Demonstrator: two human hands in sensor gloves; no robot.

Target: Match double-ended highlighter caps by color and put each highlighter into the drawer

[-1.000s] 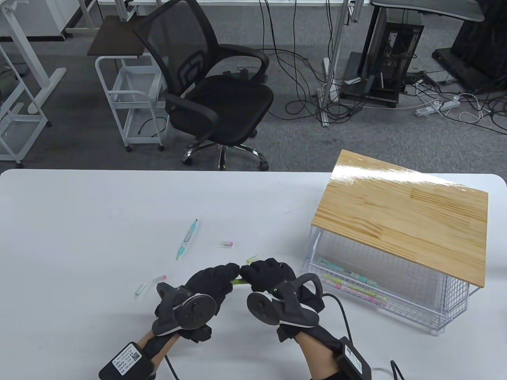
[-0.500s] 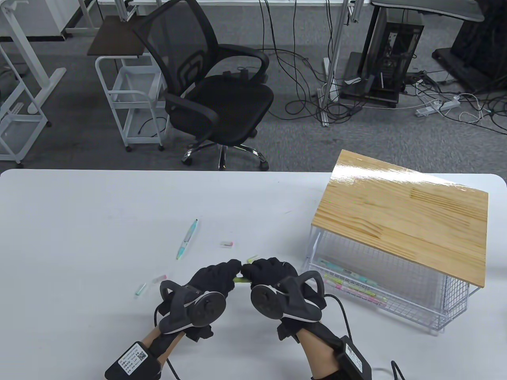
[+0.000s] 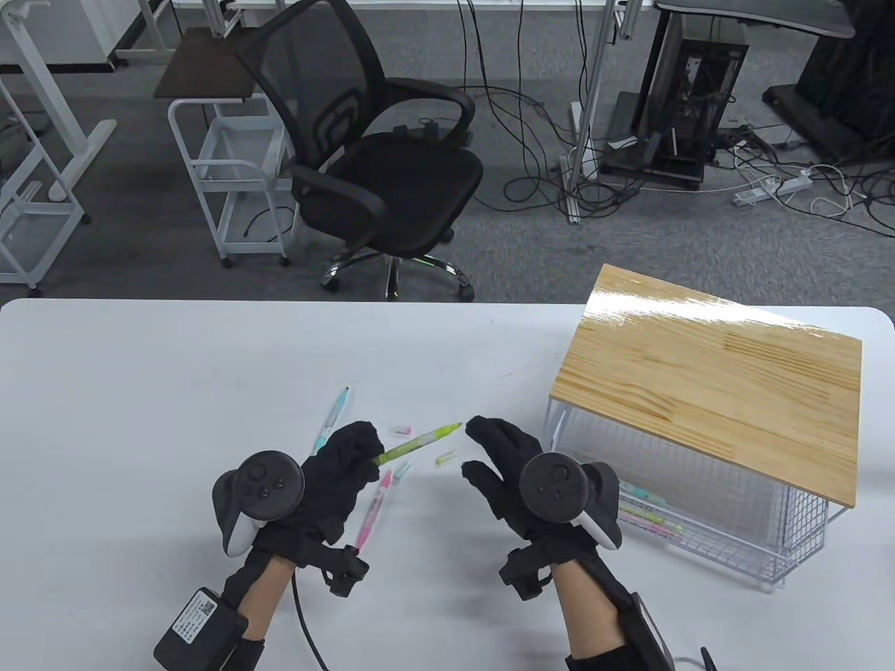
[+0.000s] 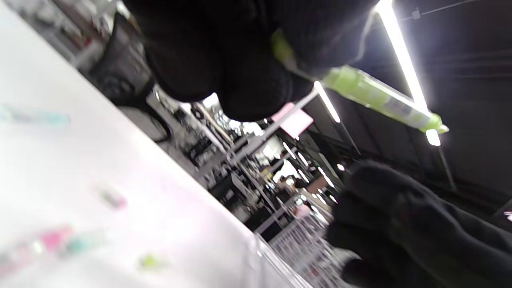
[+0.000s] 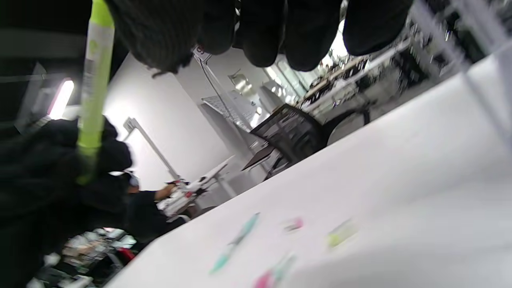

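Left hand (image 3: 342, 461) grips the green highlighter (image 3: 418, 444) above the desk (image 3: 140, 391), tip bare; right hand (image 3: 507, 465) released, holding nothing. Capping step, I'd say; next needs the green cap (image 3: 445, 458) lying below the tip, then drawer (image 3: 699, 538).

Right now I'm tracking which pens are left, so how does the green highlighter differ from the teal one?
The green highlighter is pinched by the left hand and lifted off the table; the teal highlighter lies flat on it, untouched. The green one's free end points towards the open right hand; the teal one's far end points away from the person. Both are slim pens outside the drawer.
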